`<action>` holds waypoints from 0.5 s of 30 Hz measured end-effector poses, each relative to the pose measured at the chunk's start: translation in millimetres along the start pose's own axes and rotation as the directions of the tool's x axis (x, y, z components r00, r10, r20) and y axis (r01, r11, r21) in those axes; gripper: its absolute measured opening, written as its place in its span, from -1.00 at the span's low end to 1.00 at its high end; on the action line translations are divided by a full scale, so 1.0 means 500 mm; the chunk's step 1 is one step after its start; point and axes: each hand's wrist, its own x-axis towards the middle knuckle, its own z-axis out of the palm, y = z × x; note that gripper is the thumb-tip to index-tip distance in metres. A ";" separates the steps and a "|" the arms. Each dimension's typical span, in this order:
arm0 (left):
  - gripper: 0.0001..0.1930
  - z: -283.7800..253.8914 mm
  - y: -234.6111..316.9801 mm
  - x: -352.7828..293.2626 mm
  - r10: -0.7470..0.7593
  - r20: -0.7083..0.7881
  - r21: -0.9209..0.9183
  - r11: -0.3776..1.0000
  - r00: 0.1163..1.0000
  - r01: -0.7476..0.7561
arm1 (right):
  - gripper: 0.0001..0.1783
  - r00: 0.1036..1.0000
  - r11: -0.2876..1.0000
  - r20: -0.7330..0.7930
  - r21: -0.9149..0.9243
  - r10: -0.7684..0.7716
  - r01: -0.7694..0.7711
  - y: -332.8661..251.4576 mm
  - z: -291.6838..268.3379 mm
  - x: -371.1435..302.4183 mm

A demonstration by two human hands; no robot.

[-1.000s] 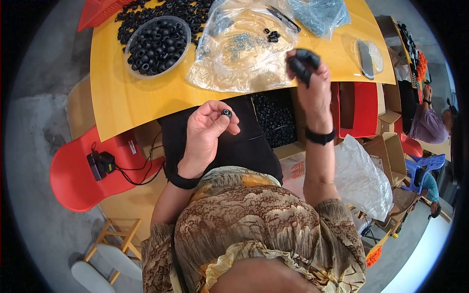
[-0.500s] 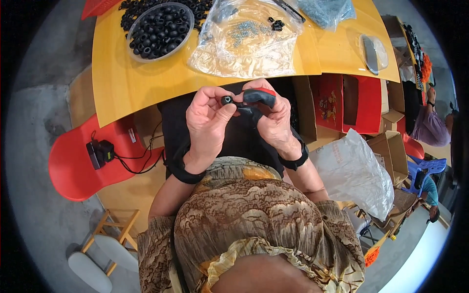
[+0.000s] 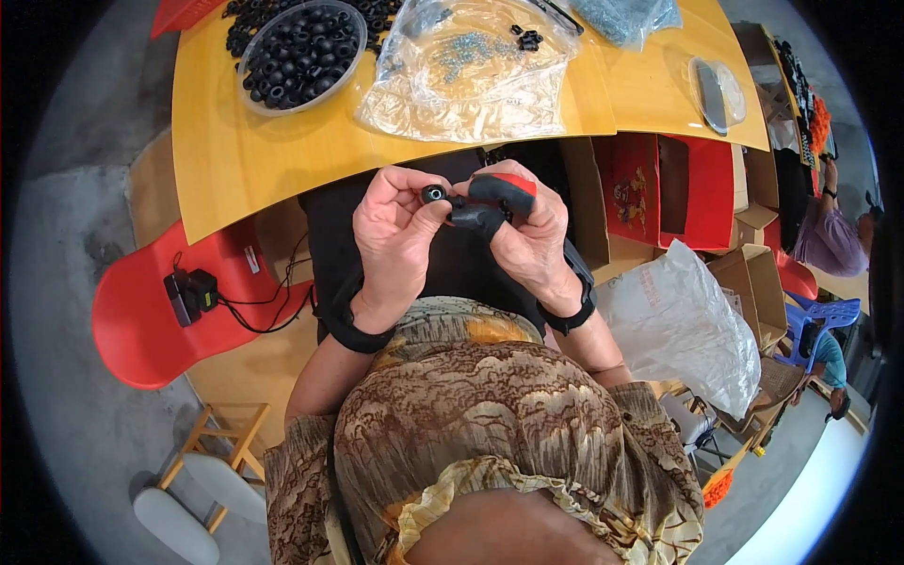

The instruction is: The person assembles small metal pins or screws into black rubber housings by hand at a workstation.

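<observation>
Just past my lap, below the table edge, both my hands are raised close together. Between thumb and fingers my left hand [image 3: 395,221] pinches a small round black plastic part [image 3: 434,193], with a pale metallic ring showing in its middle. My right hand [image 3: 529,231] is closed beside it, its fingertips meeting at the part's right side. A red-and-black cover [image 3: 507,192] sits on its index finger, and a black wrap [image 3: 478,219] on its thumb. Whatever lies between those two fingertips is dark and mostly hidden. Each wrist carries a black band.
On the yellow table [image 3: 212,160] stands a clear tub [image 3: 247,94] of round black parts, with more heaped behind. A clear plastic bag [image 3: 452,113] bears small metal pieces and a few black ones. A red chair [image 3: 132,320] is at left; cartons and another person are at right.
The two hands stay together and the left still pinches the black part. My right hand has turned slightly, its covered thumb now showing more. The view has shifted a little.
</observation>
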 end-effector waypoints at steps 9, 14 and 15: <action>-0.84 0.002 0.015 -0.007 -0.025 0.107 0.069 0.997 0.994 0.018 | -0.88 0.998 1.000 -0.055 -0.013 -0.025 0.025 -0.010 -0.002 -0.015; -0.85 0.006 0.029 -0.009 0.003 0.147 0.148 0.989 0.989 -0.025 | -0.85 0.989 0.996 -0.119 -0.002 -0.092 0.093 -0.017 -0.006 -0.018; -0.85 0.006 0.030 -0.010 0.018 0.161 0.206 0.977 0.987 -0.051 | -0.85 0.989 0.996 -0.119 -0.002 -0.092 0.092 -0.019 -0.004 -0.019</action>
